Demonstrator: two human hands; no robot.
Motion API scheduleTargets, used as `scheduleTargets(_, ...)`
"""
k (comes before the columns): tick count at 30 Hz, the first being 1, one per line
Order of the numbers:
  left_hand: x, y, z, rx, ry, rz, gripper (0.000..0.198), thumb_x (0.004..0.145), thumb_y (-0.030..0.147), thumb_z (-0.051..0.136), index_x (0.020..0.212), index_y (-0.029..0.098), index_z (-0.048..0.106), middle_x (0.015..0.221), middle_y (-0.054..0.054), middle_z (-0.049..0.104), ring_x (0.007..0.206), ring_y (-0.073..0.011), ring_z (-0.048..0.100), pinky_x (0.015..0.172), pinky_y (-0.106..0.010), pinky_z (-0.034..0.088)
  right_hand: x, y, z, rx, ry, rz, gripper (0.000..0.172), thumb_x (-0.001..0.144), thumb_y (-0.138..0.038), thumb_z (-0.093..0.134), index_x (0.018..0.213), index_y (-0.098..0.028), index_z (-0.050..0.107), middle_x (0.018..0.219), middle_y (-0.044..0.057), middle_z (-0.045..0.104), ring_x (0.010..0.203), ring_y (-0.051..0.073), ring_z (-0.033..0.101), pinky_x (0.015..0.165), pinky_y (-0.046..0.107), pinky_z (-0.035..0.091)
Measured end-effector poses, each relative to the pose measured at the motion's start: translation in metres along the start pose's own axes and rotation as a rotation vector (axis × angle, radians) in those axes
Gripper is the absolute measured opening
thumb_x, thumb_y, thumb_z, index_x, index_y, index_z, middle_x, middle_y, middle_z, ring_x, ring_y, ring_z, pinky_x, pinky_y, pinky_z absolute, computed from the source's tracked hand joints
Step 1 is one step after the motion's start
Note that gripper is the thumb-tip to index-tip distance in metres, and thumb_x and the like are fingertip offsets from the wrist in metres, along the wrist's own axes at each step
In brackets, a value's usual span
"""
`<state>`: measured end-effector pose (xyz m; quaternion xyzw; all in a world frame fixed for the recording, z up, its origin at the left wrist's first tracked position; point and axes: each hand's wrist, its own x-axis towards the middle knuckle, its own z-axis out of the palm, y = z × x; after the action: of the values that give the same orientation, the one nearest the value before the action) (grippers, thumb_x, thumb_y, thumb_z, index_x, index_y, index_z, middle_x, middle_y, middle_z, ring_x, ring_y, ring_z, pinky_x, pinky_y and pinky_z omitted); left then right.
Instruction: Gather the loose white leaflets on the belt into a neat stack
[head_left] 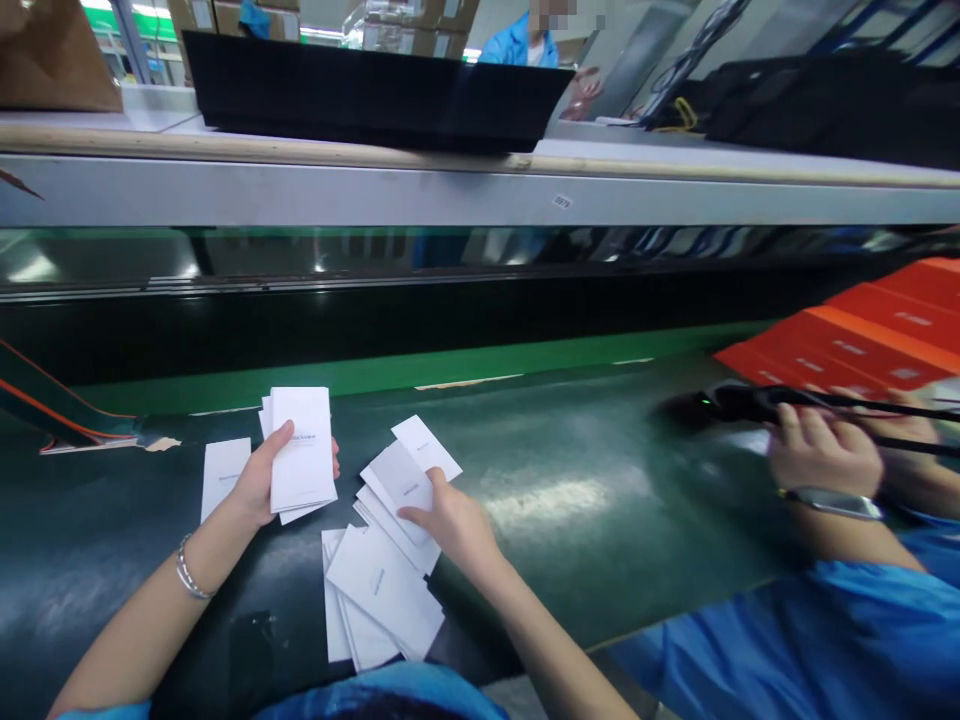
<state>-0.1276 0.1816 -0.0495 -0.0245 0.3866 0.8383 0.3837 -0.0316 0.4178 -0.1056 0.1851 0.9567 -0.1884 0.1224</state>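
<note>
Cards of white paper (382, 590) lie in loose, overlapping heaps on a dark green conveyor belt (570, 500), each with small grey lettering too small to read reliably. The person's left hand (262, 480), a silver chain bracelet (192, 570) at its wrist, is curled closed around a squared stack of white cards (300, 450), with the thumb across its face. The right hand (450, 520) is half open, its fingers (412, 515) lying on the loose cards; whether it grips one is hard to tell.

Higher up, on a pale shelf (480, 190) beyond the belt, stands a long black open-topped bin (360, 95). Its front wall hides whatever is inside. Brown cardboard cartons (240, 15) behind it are cut off by the frame's top edge.

At right, flat orange-red cartons (847, 330) lie stacked beyond a co-worker's hand (825, 450), which wears a metal wristwatch (832, 503) and is close to a black corded handheld device (739, 403) with a small green light. That hand is partly blurred, so its grip cannot be made out. A blue sleeve (787, 630) fills the lower right corner.
</note>
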Motion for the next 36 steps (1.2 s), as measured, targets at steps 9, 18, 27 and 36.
scheduleTargets(9, 0.001, 0.0, -0.002, -0.019, -0.049, -0.011, 0.059, 0.06, 0.05, 0.074, 0.098, 0.007, 0.059, 0.09, -0.012, 0.06, 0.075, -0.0226, 0.059, 0.068, -0.032, 0.049, 0.012, -0.001, -0.072, 0.991, 0.157, -0.209, 0.043, 0.064, -0.043, 0.071, 0.09, -0.011, 0.059, 0.083, 0.007, 0.061, 0.072, 0.014, 0.058, 0.063, 0.023, 0.047)
scheduleTargets(18, 0.011, -0.016, -0.005, -0.008, 0.038, -0.06, 0.082, 0.039, 0.054, 0.084, 0.102, 0.007, 0.059, 0.09, -0.015, 0.063, 0.082, -0.0264, 0.06, 0.071, -0.033, 0.051, 0.023, -0.109, -0.075, 0.934, 0.027, -0.584, 0.033, 0.073, -0.037, 0.065, 0.094, -0.012, 0.064, 0.086, 0.004, 0.062, 0.074, 0.011, 0.058, 0.063, 0.018, 0.046)
scheduleTargets(27, 0.018, -0.027, -0.015, 0.043, -0.124, -0.072, 0.085, 0.052, 0.074, 0.066, 0.099, 0.003, 0.062, 0.081, -0.017, 0.061, 0.069, -0.025, 0.06, 0.058, -0.032, 0.051, 0.022, -0.116, -0.06, 0.674, 0.07, -0.588, 0.028, 0.079, -0.037, 0.06, 0.096, -0.016, 0.064, 0.091, 0.002, 0.062, 0.077, 0.011, 0.058, 0.069, 0.021, 0.046)
scheduleTargets(36, 0.003, -0.015, 0.001, 0.039, -0.044, -0.094, 0.046, 0.054, 0.035, 0.077, 0.085, 0.003, 0.065, 0.082, -0.014, 0.06, 0.073, -0.0224, 0.059, 0.065, -0.031, 0.051, 0.031, -0.103, -0.065, 0.278, 0.665, -0.607, 0.029, 0.082, -0.037, 0.06, 0.096, -0.012, 0.059, 0.097, 0.009, 0.056, 0.096, 0.018, 0.048, 0.084, 0.031, 0.041)
